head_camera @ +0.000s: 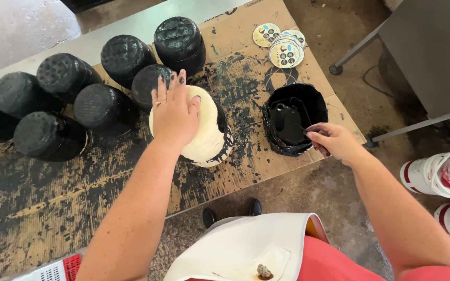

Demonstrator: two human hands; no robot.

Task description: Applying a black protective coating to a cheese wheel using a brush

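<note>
Seven black-coated rounded blocks (pixel 102 106) are sitting grouped on the stained cardboard (pixel 53 198), with an eighth showing partly at the left edge. One pale uncoated block (pixel 210 130) is standing beside one black paint tub (pixel 290 118). Round labels (pixel 283 51) are lying in a stack, too overlapped to count. Two white buckets (pixel 444 177) are standing on the floor.

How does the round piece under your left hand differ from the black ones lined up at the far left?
The cream round piece is mostly uncoated, black only along its lower edge; the black round pieces are coated all over. The cream one sits alone under the left hand, near the black paint container; the black ones cluster untouched. The right hand dips a tool in that container. Both kinds share a similar domed shape and rest on the paint-stained cardboard.
</note>
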